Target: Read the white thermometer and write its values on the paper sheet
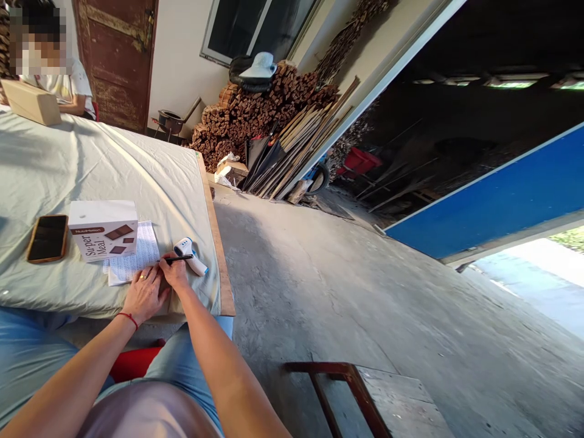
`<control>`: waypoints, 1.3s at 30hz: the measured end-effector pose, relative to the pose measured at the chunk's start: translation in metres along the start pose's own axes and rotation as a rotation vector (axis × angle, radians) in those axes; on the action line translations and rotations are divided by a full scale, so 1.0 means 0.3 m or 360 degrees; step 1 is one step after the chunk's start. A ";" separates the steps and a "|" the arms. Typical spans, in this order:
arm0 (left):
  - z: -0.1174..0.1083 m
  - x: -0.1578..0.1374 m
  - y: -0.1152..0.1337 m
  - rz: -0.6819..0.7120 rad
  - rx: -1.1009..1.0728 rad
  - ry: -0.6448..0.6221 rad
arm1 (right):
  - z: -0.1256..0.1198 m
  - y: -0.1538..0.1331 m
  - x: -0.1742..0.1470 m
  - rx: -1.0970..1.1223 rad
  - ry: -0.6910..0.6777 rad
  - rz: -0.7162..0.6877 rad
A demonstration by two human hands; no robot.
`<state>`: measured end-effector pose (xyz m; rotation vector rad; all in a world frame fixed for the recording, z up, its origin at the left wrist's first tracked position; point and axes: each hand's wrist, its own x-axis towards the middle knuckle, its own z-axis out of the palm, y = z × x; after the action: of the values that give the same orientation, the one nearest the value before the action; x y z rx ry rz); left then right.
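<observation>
My right hand (174,274) is closed around a black pen (180,258), whose tip points left toward the written sheets of paper (146,246). Beside it my left hand (145,293), with a ring and a red wrist string, lies flat with fingers stretched over the paper's lower edge. A white "Super Meal" box (103,231) stands on part of the sheets and hides them. Just right of the pen lies a white and blue infrared thermometer (191,257). A dark-screened phone (48,238) in an orange-brown case rests left of the box.
A cloth covers the table (159,176), whose wooden edge (218,261) runs close on the right. Across it sits a person (79,85) by a cardboard box (31,101). A wooden chair (356,389) stands lower right. Stacked firewood (255,103) lines the wall.
</observation>
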<state>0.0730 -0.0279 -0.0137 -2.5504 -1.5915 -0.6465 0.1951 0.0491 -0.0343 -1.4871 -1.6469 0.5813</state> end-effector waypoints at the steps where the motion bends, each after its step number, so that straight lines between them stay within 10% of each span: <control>1: 0.000 0.000 0.000 0.0000 0.0000 0.0001 | 0.000 -0.001 0.000 0.0002 0.0002 -0.0001; 39: 0.015 -0.003 -0.005 -0.0011 -0.0068 0.0039 | 0.006 0.003 -0.003 -0.0014 0.0085 -0.0035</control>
<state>0.0726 -0.0268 -0.0183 -2.5574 -1.5972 -0.7167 0.1941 0.0488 -0.0363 -1.4764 -1.6246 0.5188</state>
